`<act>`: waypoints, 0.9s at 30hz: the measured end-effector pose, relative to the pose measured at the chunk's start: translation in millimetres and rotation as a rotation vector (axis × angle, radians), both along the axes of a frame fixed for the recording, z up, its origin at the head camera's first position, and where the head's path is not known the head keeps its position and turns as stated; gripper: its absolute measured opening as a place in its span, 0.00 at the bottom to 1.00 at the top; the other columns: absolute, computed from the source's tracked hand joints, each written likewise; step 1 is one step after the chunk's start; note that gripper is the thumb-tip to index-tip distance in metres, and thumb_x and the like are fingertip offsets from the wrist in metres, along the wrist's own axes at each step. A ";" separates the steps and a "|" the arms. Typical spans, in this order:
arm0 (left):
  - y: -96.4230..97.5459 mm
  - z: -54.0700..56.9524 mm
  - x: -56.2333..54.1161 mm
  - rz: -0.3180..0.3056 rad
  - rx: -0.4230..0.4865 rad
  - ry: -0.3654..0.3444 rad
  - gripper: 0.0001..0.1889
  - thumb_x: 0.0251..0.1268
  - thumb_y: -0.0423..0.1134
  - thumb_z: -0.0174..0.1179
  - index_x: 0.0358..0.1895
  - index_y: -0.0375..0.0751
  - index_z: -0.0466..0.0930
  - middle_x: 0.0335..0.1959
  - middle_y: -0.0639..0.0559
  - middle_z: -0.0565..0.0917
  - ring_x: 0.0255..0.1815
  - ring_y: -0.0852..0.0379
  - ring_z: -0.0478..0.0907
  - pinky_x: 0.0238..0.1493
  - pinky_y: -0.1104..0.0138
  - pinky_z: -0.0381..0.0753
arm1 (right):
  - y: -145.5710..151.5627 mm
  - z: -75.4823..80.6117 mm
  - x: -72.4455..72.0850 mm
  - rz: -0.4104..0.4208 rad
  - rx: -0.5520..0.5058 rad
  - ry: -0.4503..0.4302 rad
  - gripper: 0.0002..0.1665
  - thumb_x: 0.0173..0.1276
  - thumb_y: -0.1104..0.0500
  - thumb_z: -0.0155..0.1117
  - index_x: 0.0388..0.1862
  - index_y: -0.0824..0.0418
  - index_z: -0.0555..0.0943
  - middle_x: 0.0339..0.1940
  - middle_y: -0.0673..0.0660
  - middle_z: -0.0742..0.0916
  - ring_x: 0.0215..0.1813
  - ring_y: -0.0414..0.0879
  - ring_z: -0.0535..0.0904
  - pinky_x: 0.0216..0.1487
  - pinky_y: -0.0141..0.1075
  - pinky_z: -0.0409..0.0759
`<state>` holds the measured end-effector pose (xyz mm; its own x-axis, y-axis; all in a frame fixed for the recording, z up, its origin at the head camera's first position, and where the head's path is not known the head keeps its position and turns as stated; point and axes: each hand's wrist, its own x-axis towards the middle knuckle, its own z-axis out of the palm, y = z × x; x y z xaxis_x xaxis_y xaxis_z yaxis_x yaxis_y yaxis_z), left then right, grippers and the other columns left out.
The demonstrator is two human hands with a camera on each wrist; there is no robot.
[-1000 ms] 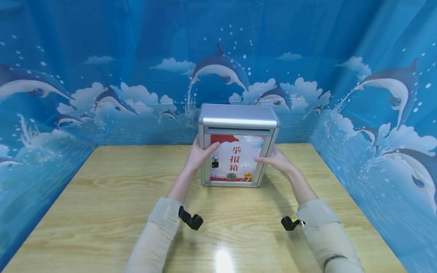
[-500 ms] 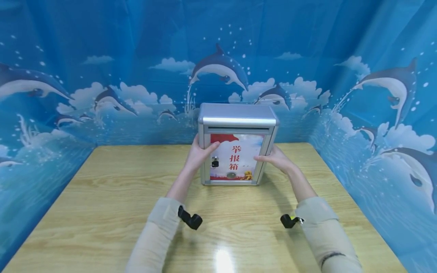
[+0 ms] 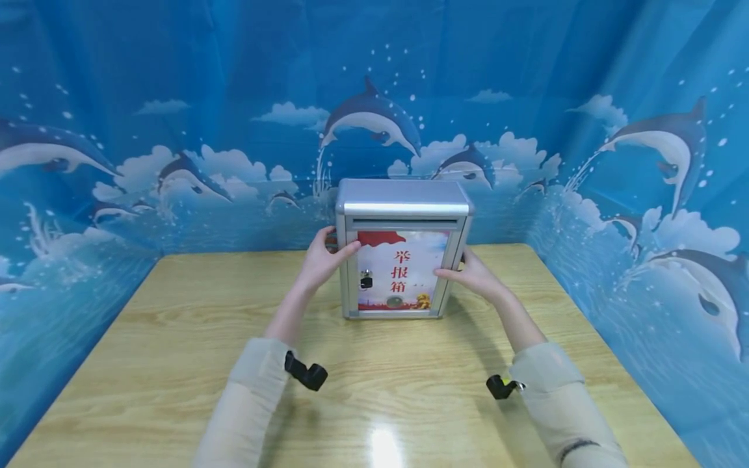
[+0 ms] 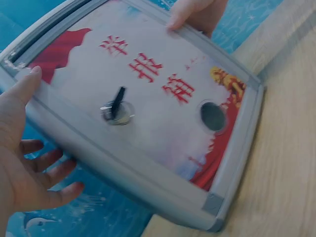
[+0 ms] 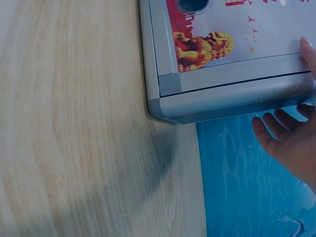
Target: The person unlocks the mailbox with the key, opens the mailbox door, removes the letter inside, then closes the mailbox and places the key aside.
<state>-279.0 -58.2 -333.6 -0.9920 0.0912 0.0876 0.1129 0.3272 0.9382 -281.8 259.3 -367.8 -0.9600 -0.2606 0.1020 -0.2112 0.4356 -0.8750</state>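
A silver metal suggestion box [image 3: 404, 195] with a slot near its top stands upright on the table. Its front panel [image 4: 153, 94] bears red characters, and a black key [image 4: 117, 102] sits in the lock at the panel's left. My left hand [image 3: 322, 261] is at the box's left side, thumb tip at the front frame, the other fingers spread and apart from the side. On the opposite side, my right hand [image 3: 475, 274] has its thumb at the front edge. Its remaining fingers [image 5: 269, 133] extend loosely beside the side wall with a visible gap.
The wood-grain table [image 3: 210, 338] reaches back to a blue dolphin-print curtain [image 3: 234, 97], which also runs along both sides. Wrist cameras [image 3: 307, 372] are strapped to both sleeves.
My left hand has shifted left, its fingers coming away from the box's side. The right hand's fingers have loosened slightly at the other side. The box stays in place while the view shifts slightly.
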 end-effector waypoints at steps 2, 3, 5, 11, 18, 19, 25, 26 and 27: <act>-5.2 5.1 0.7 -0.003 -0.025 0.016 0.42 0.55 0.59 0.61 0.68 0.39 0.56 0.59 0.39 0.69 0.58 0.44 0.68 0.54 0.55 0.71 | 1.7 -1.3 1.1 -0.013 0.008 0.000 0.51 0.58 0.52 0.68 0.73 0.59 0.49 0.63 0.66 0.68 0.64 0.61 0.62 0.61 0.56 0.61; -7.7 7.9 1.1 -0.004 -0.034 0.031 0.40 0.56 0.58 0.60 0.66 0.38 0.59 0.57 0.40 0.70 0.56 0.45 0.69 0.54 0.56 0.72 | 2.7 -1.7 1.9 -0.019 0.014 0.001 0.51 0.58 0.52 0.68 0.73 0.59 0.50 0.63 0.66 0.68 0.64 0.61 0.62 0.61 0.56 0.62; -12.1 13.6 2.0 -0.003 -0.048 0.056 0.36 0.58 0.57 0.59 0.63 0.37 0.64 0.53 0.41 0.72 0.54 0.47 0.70 0.52 0.57 0.73 | 4.9 -2.1 4.4 -0.025 0.019 0.006 0.49 0.59 0.52 0.68 0.72 0.61 0.51 0.62 0.66 0.69 0.63 0.61 0.63 0.60 0.56 0.63; -20.5 32.9 4.7 0.011 -0.093 0.156 0.31 0.60 0.57 0.58 0.59 0.38 0.69 0.50 0.44 0.75 0.52 0.49 0.71 0.51 0.57 0.73 | 11.0 -1.7 14.2 -0.035 0.058 0.062 0.37 0.63 0.54 0.64 0.65 0.67 0.61 0.53 0.66 0.75 0.56 0.58 0.70 0.56 0.51 0.68; -19.9 59.3 5.4 -0.022 -0.142 0.312 0.29 0.60 0.53 0.60 0.59 0.40 0.68 0.53 0.45 0.74 0.52 0.50 0.71 0.50 0.57 0.72 | 15.4 -2.0 26.0 -0.084 0.102 0.170 0.18 0.67 0.58 0.58 0.48 0.72 0.72 0.39 0.63 0.80 0.41 0.48 0.76 0.40 0.35 0.75; -19.5 62.9 5.2 -0.037 -0.165 0.333 0.29 0.60 0.52 0.60 0.60 0.40 0.69 0.53 0.45 0.73 0.51 0.50 0.71 0.49 0.57 0.72 | 15.5 -2.0 27.6 -0.088 0.093 0.179 0.17 0.68 0.59 0.58 0.47 0.72 0.73 0.39 0.63 0.80 0.40 0.48 0.76 0.39 0.35 0.76; -16.7 83.1 4.0 -0.118 -0.354 0.444 0.21 0.61 0.46 0.60 0.54 0.39 0.76 0.50 0.45 0.70 0.48 0.50 0.68 0.48 0.57 0.70 | 13.6 -1.1 37.6 -0.117 0.047 0.206 0.17 0.70 0.59 0.54 0.46 0.74 0.74 0.38 0.68 0.81 0.40 0.55 0.78 0.42 0.41 0.78; -16.1 86.1 3.8 -0.130 -0.385 0.454 0.20 0.62 0.46 0.60 0.53 0.39 0.77 0.49 0.45 0.70 0.48 0.50 0.67 0.48 0.56 0.70 | 12.6 -1.1 39.3 -0.122 0.053 0.217 0.16 0.70 0.59 0.54 0.46 0.74 0.75 0.38 0.67 0.82 0.40 0.55 0.78 0.41 0.40 0.78; -15.5 88.9 3.5 -0.143 -0.416 0.463 0.19 0.62 0.45 0.60 0.52 0.39 0.77 0.49 0.45 0.70 0.49 0.49 0.66 0.48 0.56 0.69 | 11.4 -1.3 41.0 -0.127 0.069 0.228 0.16 0.70 0.59 0.54 0.45 0.73 0.75 0.37 0.66 0.82 0.39 0.54 0.78 0.40 0.40 0.78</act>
